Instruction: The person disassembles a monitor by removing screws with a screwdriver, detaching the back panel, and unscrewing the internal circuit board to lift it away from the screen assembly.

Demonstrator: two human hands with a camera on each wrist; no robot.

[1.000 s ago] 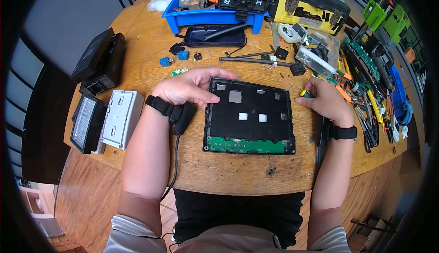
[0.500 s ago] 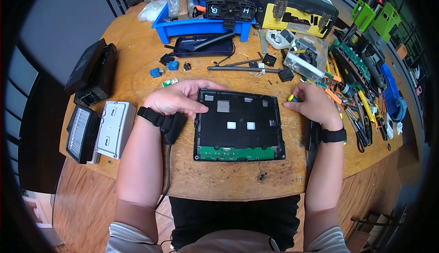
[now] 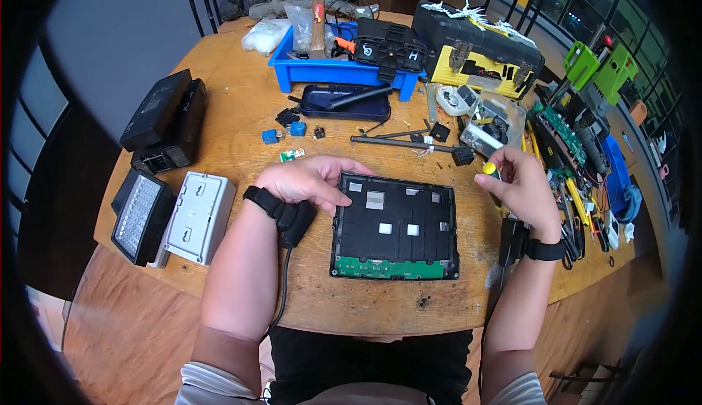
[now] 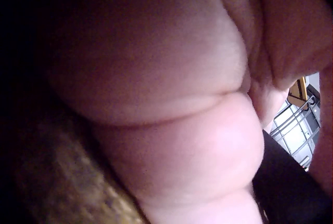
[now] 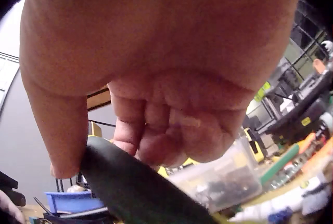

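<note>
A flat black panel (image 3: 395,222) with square openings and a green circuit board (image 3: 391,268) along its near edge lies in front of the person. The left hand (image 3: 303,183) grips its upper left corner, thumb on top and fingers round the far edge. Right of the panel, the right hand (image 3: 524,189) holds a screwdriver with a yellow end (image 3: 490,169) between thumb and fingers, apart from the panel. In the right wrist view its dark handle (image 5: 135,182) crosses below the palm. The left wrist view shows mostly skin of the hand (image 4: 177,104); its fingertips are hidden.
Black boxes (image 3: 164,123), a lamp (image 3: 139,215) and a white case (image 3: 197,218) stand left. A blue tray (image 3: 344,74) and toolbox (image 3: 479,57) are at the back. A clear parts box (image 3: 501,116) and many tools crowd the right; rods (image 3: 406,143) lie beyond the panel.
The head view has shifted. The right hand has turned, and more of the screwdriver's yellow end shows above its fingers. The left hand keeps its grip on the panel's corner.
</note>
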